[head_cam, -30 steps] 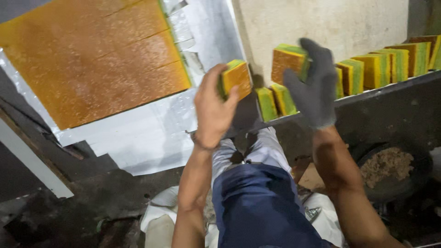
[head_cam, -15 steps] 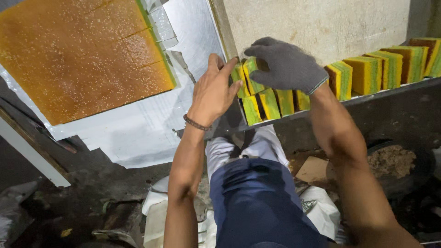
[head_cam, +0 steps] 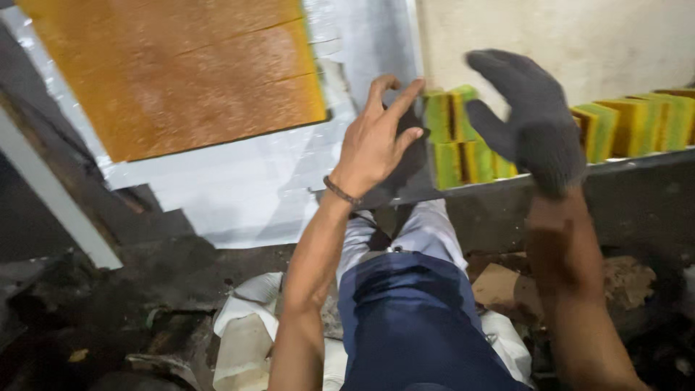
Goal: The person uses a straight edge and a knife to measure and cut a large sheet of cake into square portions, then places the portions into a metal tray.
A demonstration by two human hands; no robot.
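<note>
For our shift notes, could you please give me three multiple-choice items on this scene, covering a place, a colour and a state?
1. Where does the big brown slab lie?
A. upper left, on silver foil
B. on the ledge at right
C. on the floor

2. What colour is the glove on the right hand?
A. white
B. dark grey
C. orange

3. How is the left hand?
A. closed on a knife
B. in a glove
C. bare, fingers spread, holding nothing

Answers: 1 A, foil shows around the slab; 2 B, the knit is dark grey; 3 C, open fingers beside the yellow-green blocks.
</note>
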